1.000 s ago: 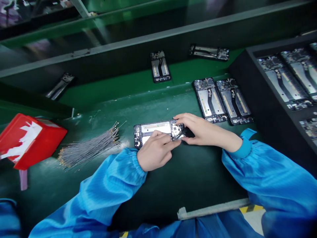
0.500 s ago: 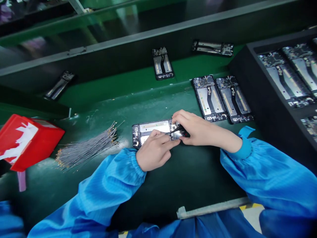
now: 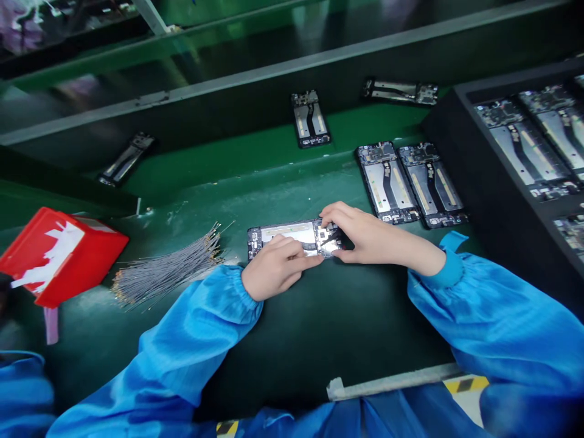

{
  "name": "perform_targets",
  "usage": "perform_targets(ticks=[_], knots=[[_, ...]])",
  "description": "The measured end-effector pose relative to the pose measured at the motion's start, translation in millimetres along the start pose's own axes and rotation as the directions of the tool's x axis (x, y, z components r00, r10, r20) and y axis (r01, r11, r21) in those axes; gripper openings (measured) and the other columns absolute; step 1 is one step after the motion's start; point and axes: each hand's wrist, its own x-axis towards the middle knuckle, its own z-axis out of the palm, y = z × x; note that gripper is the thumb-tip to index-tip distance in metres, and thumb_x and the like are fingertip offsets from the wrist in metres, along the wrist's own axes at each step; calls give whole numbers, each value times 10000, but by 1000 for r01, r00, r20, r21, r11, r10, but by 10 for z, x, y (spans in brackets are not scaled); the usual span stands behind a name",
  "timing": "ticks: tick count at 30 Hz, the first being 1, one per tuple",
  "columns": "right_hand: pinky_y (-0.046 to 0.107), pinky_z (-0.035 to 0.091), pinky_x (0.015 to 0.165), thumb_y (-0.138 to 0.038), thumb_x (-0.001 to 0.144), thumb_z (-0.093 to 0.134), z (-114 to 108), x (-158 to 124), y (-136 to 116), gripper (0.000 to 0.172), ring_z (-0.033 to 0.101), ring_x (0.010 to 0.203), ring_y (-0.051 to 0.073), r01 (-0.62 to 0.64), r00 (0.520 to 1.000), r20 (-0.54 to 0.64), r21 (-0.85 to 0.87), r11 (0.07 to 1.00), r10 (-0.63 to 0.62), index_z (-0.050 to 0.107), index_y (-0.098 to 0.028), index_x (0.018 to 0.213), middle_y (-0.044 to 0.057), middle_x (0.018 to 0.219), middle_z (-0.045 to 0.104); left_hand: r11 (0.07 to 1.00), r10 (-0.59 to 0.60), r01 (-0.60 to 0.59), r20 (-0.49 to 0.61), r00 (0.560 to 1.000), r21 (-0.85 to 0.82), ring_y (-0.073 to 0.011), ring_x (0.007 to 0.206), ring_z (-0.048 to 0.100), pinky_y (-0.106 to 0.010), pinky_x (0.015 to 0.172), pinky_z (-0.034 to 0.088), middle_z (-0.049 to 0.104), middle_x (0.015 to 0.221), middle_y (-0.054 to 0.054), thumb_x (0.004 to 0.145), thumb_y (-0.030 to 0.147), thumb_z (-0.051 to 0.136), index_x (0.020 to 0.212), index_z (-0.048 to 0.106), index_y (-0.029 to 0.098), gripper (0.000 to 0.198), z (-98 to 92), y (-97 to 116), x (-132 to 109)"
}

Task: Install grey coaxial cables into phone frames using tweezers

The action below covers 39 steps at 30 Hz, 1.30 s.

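An opened smartphone [image 3: 292,231] lies sideways on the green bench, its metal plate and circuit board showing. My left hand [image 3: 274,267] rests over its near side, fingers curled against it, with the index finger stretched along the near edge toward the board. At the board end, my right hand [image 3: 353,234] spans the phone, fingers at the far edge and thumb at the near edge. Something dark shows under the right palm; I cannot make out what it is. Left of the phone lies a bundle of thin grey cables [image 3: 168,267].
Two opened phones [image 3: 387,182] lie side by side beyond my right hand. A black tray [image 3: 474,164] of phones stands at the right. Further phones [image 3: 311,118] rest along the back ledge. A red bin [image 3: 91,255] stands at the left. A blue sleeve [image 3: 20,389] shows at lower left.
The view has shifted slightly, so the bench items sit further right. My left hand has drawn back a little leftward along the phone, uncovering more of the board. My right hand stays at the board end.
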Motion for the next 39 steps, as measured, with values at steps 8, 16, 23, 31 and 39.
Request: perform_targets(ticks=[8, 16, 23, 31, 39], knots=[[362, 439, 770, -234, 716, 579, -14, 25, -16, 347, 499, 938, 228, -21, 999, 28, -16, 1000, 21, 415, -190, 1018, 88, 1118, 448, 1000, -8, 7, -43, 999, -10, -133, 667, 412, -268, 632, 356, 460, 707, -16, 851, 136, 402, 1077, 604, 213, 313, 31, -1, 7], [340, 430, 722, -226, 692, 577, -23, 76, -59, 343, 500, 869, 209, -71, 994, 77, -38, 997, 74, 423, -196, 997, 72, 1084, 439, 1000, -6, 5, -61, 998, -13, -130, 657, 416, -264, 620, 360, 460, 686, -12, 873, 160, 390, 1070, 609, 214, 299, 29, 0, 16], [335, 415, 704, -188, 662, 556, -17, 96, -103, 338, 488, 813, 194, -113, 990, 81, -66, 991, 118, 424, -199, 973, 60, 1047, 431, 1000, 11, -11, -74, 997, 3, -135, 651, 417, -270, 616, 358, 472, 678, -16, 871, 165, 394, 1042, 620, 203, 286, 17, 0, 15], [310, 411, 661, -238, 681, 589, -16, 93, -120, 346, 491, 787, 187, -90, 995, 41, -111, 990, 95, 437, -191, 988, 63, 1025, 440, 999, 18, -17, -48, 999, 36, -156, 683, 442, -290, 645, 374, 508, 707, -32, 847, 163, 406, 1047, 610, 188, 287, 32, 5, 14], [306, 415, 648, -312, 665, 631, 16, 140, -116, 384, 513, 787, 194, -97, 994, 45, -138, 986, 104, 445, -196, 980, 55, 997, 437, 975, -110, 82, -126, 986, -206, -130, 658, 501, -272, 661, 405, 565, 694, -29, 801, 119, 392, 878, 625, 144, 247, -1, 18, 27]])
